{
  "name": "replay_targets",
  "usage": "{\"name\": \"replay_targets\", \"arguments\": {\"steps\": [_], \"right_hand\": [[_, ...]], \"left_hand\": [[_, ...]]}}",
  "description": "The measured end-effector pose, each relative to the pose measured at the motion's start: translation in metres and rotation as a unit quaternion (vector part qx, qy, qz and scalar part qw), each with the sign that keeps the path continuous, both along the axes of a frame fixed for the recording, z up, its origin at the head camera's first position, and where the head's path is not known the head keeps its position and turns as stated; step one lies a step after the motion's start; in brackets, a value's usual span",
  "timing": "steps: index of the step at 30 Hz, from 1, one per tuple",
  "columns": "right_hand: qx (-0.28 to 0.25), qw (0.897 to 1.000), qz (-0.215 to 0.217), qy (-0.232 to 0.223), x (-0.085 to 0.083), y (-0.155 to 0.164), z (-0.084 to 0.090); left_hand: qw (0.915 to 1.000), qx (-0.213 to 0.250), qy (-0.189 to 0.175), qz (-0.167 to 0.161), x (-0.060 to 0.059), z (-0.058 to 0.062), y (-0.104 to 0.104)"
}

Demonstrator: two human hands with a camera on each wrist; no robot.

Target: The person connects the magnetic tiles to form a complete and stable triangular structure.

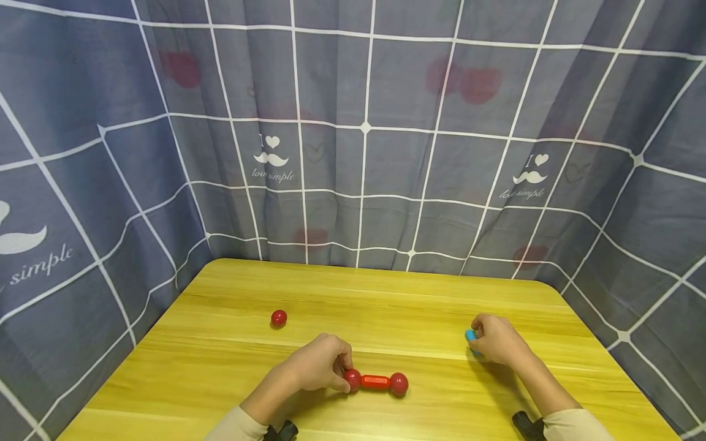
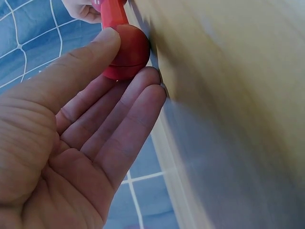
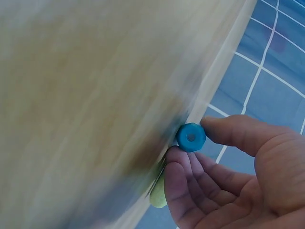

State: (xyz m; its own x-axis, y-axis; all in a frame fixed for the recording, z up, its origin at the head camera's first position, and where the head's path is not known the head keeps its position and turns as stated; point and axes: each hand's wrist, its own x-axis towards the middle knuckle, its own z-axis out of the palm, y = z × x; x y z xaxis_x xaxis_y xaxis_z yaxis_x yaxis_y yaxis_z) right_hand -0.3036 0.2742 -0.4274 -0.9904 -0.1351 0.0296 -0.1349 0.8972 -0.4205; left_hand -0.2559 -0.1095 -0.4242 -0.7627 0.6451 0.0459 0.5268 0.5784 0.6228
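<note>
A grey-blue curtain (image 1: 364,122) with a white grid, moustache prints and faded red cherries hangs around three sides of a yellow wooden table (image 1: 231,361), and we look down on two bare hands at work near its front edge.

Our left hand (image 1: 320,365) pinches the left ball of a red dumbbell-shaped piece (image 1: 376,382), a short red rod with a ball at each end, which lies flat on the table just in front of us. The left wrist view shows the thumb and fingertips (image 2: 143,86) curled round that ball (image 2: 127,51). Our right hand (image 1: 496,339), further right and well apart from the dumbbell, grips a small blue piece (image 1: 470,335); in the right wrist view it is a blue hexagonal end with a hole in its middle (image 3: 191,137), pinched between thumb and fingers, with something pale yellow-green (image 3: 157,191) tucked below them, too blurred to name. A single red ball (image 1: 278,317) sits alone on the table, behind and to the left of the left hand.

We judge the risks small but real: the loose ball could roll off if the table is bumped, and since the left hand holds only one end of the dumbbell, a lift could let the far ball swing or separate. The blue piece, held by fingertips alone, could slip.
</note>
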Motion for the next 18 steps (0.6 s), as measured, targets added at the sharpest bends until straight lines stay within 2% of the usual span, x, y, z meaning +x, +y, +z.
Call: {"name": "replay_targets", "arguments": {"steps": [18], "right_hand": [[-0.042,0.999,-0.005,-0.019,0.027,-0.014,0.002]], "left_hand": [[1.0000,-0.004,0.004,-0.001,0.002,0.004,0.001]]}}
